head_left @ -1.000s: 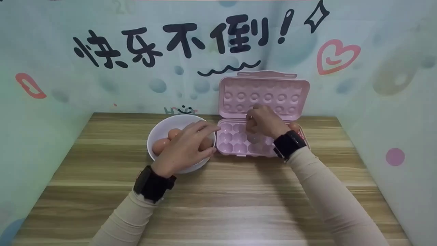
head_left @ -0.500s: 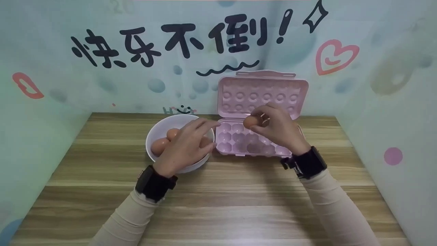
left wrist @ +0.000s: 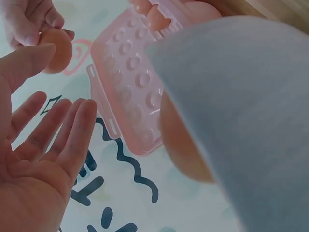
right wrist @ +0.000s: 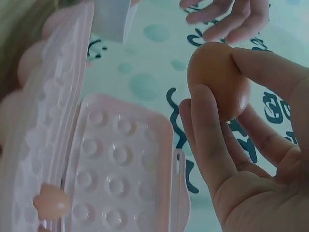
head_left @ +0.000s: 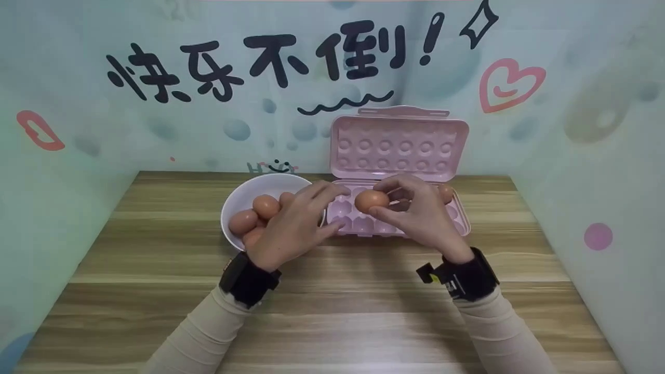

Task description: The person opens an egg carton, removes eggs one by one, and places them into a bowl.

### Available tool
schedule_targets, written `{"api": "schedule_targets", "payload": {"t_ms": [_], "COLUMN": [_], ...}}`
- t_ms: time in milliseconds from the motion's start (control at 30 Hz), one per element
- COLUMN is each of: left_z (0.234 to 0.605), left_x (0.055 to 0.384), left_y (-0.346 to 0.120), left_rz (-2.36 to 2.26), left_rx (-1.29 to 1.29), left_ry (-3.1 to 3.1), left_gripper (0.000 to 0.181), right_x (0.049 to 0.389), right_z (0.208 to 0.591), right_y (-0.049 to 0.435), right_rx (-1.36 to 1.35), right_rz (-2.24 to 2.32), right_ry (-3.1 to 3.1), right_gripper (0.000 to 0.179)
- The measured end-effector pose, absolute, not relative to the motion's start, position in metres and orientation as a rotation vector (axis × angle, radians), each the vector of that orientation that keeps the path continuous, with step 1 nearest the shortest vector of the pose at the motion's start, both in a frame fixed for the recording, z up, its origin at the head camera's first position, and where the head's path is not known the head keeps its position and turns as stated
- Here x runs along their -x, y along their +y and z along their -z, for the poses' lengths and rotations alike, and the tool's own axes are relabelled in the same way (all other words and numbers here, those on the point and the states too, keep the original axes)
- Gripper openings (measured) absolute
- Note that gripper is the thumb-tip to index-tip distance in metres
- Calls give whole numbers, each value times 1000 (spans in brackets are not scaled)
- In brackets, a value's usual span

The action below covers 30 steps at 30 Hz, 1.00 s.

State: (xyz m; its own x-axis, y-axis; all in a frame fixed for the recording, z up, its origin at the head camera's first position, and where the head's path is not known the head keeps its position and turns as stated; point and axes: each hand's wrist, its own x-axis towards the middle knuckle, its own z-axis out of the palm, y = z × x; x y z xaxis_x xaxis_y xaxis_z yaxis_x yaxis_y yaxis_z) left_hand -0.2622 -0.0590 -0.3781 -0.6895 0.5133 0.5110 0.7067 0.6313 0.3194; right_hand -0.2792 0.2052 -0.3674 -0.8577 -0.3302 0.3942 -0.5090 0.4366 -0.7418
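Observation:
My right hand [head_left: 423, 215] pinches a brown egg [head_left: 371, 200] between thumb and fingers, above the pink egg carton [head_left: 344, 209]. In the right wrist view this egg [right wrist: 217, 72] shows large at the fingertips. My left hand [head_left: 296, 228] is spread, its fingers pointing toward the held egg; in the left wrist view its palm [left wrist: 36, 186] faces the camera with nothing in it, and the thumb overlaps the egg. Beneath the left hand stands a white bowl [head_left: 244, 193] with several brown eggs [head_left: 266, 206], some hidden by the hand.
The carton's lid [head_left: 399, 143] stands raised against the printed backdrop [head_left: 291, 140]. An egg [head_left: 445, 194] sits in the carton's back right, partly behind my right hand. Bowl and carton stand side by side at the back of the wooden table [head_left: 332, 311].
My right hand has come up out of the carton with an egg and moved slightly left and nearer. My left hand has shifted right, from over the bowl toward the egg.

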Motion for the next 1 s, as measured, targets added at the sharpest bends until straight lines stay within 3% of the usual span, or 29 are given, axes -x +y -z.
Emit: {"api": "schedule_targets", "payload": {"t_ms": [633,1000], "left_z": [382,364], "left_x": [262,275], "left_y": [-43,-83], "left_rz": [699,798], "left_rx": [1123,984], "left_ry": [-2321,-2485], "left_gripper": [36,38], "right_x": [269,274], "right_z": [379,371], "right_y": [189,198], "right_rx": [-824,-813], "right_rz": [-1663,-1579], "right_ry": [-2533,-2506], "right_gripper": [38,32]}}
